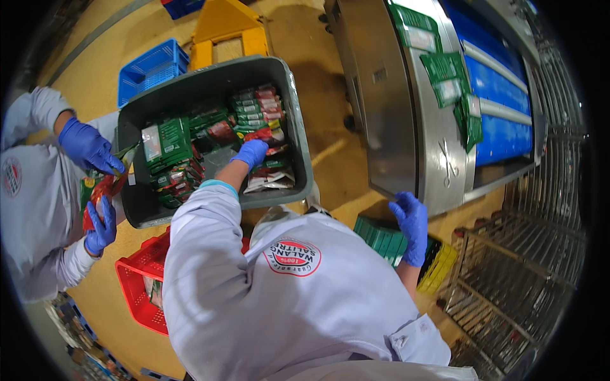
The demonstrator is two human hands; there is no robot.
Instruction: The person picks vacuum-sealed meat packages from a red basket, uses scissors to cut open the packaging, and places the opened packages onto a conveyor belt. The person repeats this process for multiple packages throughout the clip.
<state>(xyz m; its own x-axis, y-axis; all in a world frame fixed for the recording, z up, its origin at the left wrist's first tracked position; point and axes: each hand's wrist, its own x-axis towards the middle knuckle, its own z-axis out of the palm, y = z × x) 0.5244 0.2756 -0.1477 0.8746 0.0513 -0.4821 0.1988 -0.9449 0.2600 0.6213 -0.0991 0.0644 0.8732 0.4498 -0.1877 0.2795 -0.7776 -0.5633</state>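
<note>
Inside a large grey plastic bin (294, 100), my left hand (251, 153) has its fingers closed at the edge of a red and green plastic packet (267, 135); some fingertips are hidden. Rows of similar packets (259, 105) stand upright beyond that hand. Flat green packets (167, 139) are piled at the bin's left side, and pale-edged packets (270, 181) lie nearest me. My right hand (411, 228) hovers by the corner of a stainless steel table (436, 190), blue-gloved like the left. It holds nothing, and its fingers are partly spread.
At left, a co-worker's gloved hands (97, 224) hold a red and green packet. Scissors (447, 164) and green packets (443, 78) lie on the steel table beside a blue conveyor belt (500, 128). Crates, one red (126, 285), one blue (152, 71), and a metal rack cart (500, 257) stand around.
</note>
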